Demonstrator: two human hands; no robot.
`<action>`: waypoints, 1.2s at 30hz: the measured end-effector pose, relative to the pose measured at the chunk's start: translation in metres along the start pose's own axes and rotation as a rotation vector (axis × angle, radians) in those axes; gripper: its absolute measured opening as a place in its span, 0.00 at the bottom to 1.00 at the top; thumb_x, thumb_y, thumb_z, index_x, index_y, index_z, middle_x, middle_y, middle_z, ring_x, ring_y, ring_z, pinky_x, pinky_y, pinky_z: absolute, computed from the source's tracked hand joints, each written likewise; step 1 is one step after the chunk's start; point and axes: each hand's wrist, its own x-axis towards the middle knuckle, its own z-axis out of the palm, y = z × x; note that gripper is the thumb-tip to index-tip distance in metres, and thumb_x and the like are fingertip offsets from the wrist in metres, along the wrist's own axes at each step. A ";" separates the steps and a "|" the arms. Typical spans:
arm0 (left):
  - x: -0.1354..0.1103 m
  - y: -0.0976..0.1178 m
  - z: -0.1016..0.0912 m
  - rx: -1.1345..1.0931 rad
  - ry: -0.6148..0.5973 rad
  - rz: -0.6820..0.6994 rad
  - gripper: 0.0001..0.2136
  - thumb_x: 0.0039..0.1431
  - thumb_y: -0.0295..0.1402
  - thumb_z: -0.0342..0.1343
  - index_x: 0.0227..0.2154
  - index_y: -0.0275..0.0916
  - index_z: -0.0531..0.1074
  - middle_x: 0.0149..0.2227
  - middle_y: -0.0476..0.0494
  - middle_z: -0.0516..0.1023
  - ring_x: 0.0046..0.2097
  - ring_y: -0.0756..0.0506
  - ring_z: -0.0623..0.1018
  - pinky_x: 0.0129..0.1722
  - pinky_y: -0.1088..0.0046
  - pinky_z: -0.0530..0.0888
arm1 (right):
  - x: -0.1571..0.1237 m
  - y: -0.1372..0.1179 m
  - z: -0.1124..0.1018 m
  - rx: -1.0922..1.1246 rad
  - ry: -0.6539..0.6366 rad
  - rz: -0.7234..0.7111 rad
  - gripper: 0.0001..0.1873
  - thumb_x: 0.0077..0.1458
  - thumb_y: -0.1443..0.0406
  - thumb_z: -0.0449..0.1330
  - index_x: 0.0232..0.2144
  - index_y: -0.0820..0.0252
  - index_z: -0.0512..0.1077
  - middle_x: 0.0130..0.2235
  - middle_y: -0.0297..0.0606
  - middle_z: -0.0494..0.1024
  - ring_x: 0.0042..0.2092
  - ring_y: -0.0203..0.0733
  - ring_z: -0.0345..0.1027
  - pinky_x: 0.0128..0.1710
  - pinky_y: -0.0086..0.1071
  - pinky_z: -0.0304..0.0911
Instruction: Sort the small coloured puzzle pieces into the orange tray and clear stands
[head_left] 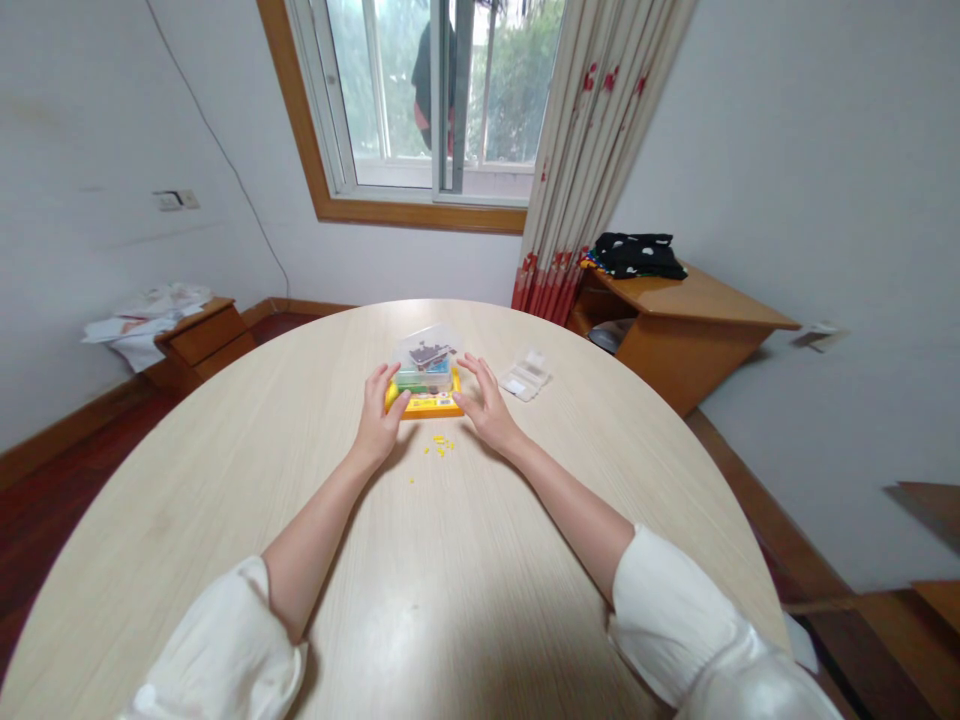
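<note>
White rolled-up sleeves, left one and right one, sit nearest, over the near edge of a round, pale wood-grain table. Both forearms reach to the far half. Left hand: thumb and fingers apart, at the left end of a flat yellow rectangular box with a printed near side. Right hand: thumb and fingers apart too, at the box's right end, thumb by the near right corner. Can't tell how firmly either one bears on it. Box lies on the table between them. Clear plastic container sits at the box, its lid-like clear panel tilted up on the far side; small dark pieces show there. Just right of the right hand: clear plastic compartment case, contents too small to read. Tiny yellow pieces are scattered on the near side of the box, one stray nearer still.
</note>
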 end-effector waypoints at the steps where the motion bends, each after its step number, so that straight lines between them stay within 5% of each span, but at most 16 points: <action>1: 0.000 0.001 0.000 0.004 0.015 0.013 0.25 0.59 0.48 0.48 0.55 0.41 0.64 0.57 0.35 0.62 0.62 0.38 0.60 0.63 0.51 0.55 | 0.000 0.003 0.000 0.017 0.011 0.023 0.34 0.54 0.47 0.54 0.59 0.52 0.59 0.65 0.41 0.55 0.68 0.48 0.36 0.65 0.53 0.36; 13: -0.001 0.001 0.004 0.066 0.002 0.066 0.27 0.59 0.49 0.49 0.59 0.45 0.60 0.62 0.35 0.55 0.65 0.37 0.55 0.63 0.50 0.50 | 0.033 0.020 0.020 0.226 0.071 0.041 0.44 0.52 0.45 0.53 0.65 0.57 0.46 0.67 0.46 0.48 0.67 0.46 0.43 0.65 0.48 0.41; 18: -0.001 0.003 0.005 0.039 -0.005 0.076 0.27 0.57 0.49 0.50 0.59 0.47 0.60 0.63 0.37 0.54 0.65 0.37 0.54 0.63 0.50 0.51 | 0.031 0.013 0.020 0.109 0.135 -0.008 0.38 0.54 0.47 0.54 0.63 0.52 0.51 0.63 0.47 0.57 0.62 0.50 0.54 0.58 0.53 0.54; 23: -0.002 0.013 0.000 0.011 0.029 0.135 0.23 0.58 0.47 0.52 0.55 0.45 0.64 0.62 0.36 0.59 0.63 0.38 0.59 0.62 0.49 0.54 | 0.026 0.004 0.020 0.055 0.218 -0.034 0.36 0.55 0.47 0.54 0.61 0.53 0.56 0.55 0.46 0.63 0.54 0.46 0.61 0.51 0.43 0.65; 30: -0.002 0.016 0.000 -0.168 0.142 0.131 0.18 0.57 0.43 0.54 0.48 0.42 0.64 0.50 0.38 0.70 0.57 0.40 0.68 0.58 0.54 0.62 | 0.016 -0.011 0.031 0.159 0.264 -0.054 0.30 0.55 0.48 0.55 0.56 0.54 0.63 0.49 0.44 0.65 0.49 0.43 0.65 0.50 0.39 0.68; 36: 0.003 0.017 0.003 -0.231 0.330 0.093 0.20 0.54 0.48 0.56 0.43 0.41 0.61 0.41 0.43 0.68 0.48 0.44 0.72 0.51 0.63 0.69 | 0.010 -0.022 0.037 0.274 0.249 -0.002 0.25 0.50 0.48 0.60 0.44 0.57 0.69 0.44 0.42 0.70 0.47 0.42 0.68 0.47 0.38 0.70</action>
